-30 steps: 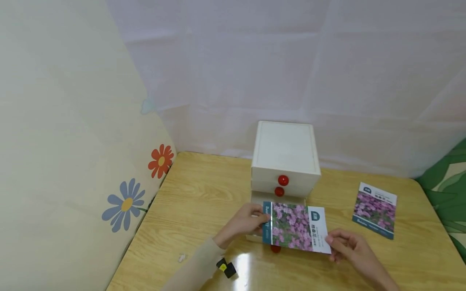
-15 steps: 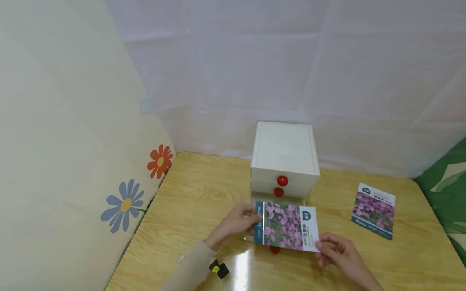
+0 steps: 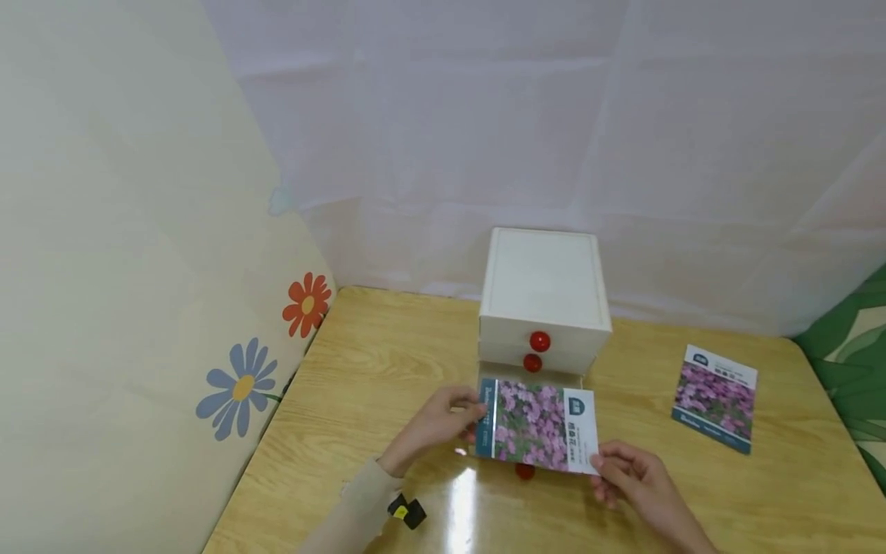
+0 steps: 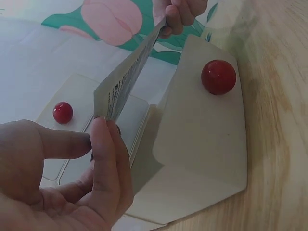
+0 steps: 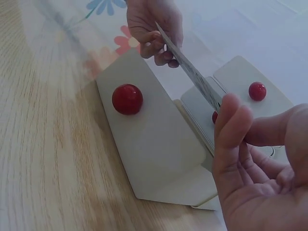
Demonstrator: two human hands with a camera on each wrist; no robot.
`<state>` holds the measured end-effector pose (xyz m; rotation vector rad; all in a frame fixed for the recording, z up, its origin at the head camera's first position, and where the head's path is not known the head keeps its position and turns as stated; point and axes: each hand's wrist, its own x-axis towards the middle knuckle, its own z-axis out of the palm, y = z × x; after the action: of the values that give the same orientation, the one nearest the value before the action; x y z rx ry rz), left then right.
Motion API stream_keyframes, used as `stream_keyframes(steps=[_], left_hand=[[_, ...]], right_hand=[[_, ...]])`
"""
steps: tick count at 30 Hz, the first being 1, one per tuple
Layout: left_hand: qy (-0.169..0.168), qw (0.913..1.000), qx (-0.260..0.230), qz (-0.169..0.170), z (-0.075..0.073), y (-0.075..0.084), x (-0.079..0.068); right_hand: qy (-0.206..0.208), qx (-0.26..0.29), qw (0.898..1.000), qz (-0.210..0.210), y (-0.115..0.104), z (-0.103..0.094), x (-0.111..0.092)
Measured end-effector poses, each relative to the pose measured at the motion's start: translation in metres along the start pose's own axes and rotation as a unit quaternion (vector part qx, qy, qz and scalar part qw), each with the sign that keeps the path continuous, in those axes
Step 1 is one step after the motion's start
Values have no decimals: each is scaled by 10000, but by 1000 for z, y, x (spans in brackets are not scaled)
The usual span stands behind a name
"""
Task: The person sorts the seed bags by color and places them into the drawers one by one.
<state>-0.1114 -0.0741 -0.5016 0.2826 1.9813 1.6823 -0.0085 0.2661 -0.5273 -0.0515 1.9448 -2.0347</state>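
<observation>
Between both hands, a flower seed packet (image 3: 533, 425) with a pink-blossom picture is stretched flat over the pulled-out bottom drawer (image 4: 202, 115). The left hand (image 3: 446, 417) pinches its dark teal end between thumb and fingers; the right hand (image 3: 637, 481) pinches a corner of its white end. In the wrist views the packet shows nearly edge-on, above the drawer's front with its red knob (image 5: 127, 99). Behind stands the white drawer box (image 3: 544, 281), its two upper drawers closed. Most of the drawer's inside is hidden under the packet in the head view.
A second, matching seed packet (image 3: 716, 398) lies on the wooden table (image 3: 394, 338) to the right of the box. On the left wrist sits a black strap piece with a yellow mark (image 3: 407, 511). A flower-printed panel (image 3: 138, 308) borders the left side, and a pale cloth hangs behind.
Both hands have carried the seed packet a little to the left, so it lies more squarely over the pulled-out drawer. The second packet and the box stay where they were.
</observation>
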Motion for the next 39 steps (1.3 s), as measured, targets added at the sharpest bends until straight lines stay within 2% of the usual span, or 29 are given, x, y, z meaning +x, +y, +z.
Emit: stream_keyframes(steps=[5,13,27,34,39], left_hand=[[-103,9999,75,18,-4,-4,-4],[-179,9997,-56,-134,-4,-10,-11],[-312,9995,-23,-106,-8,-13,-14],[-254,9995,-109,-175,-10,-13,-13],[-189,9990,-293,-280,-10,-15,-11]], right_hand=[[274,-70,9994,186,-3,4,5],[641,-355,9962,472,-8,7,12],[827,-540,9921,776,-12,10,23],[1024,-622,9881,961,-12,13,26],[869,-659,9887,1025,-13,11,29]])
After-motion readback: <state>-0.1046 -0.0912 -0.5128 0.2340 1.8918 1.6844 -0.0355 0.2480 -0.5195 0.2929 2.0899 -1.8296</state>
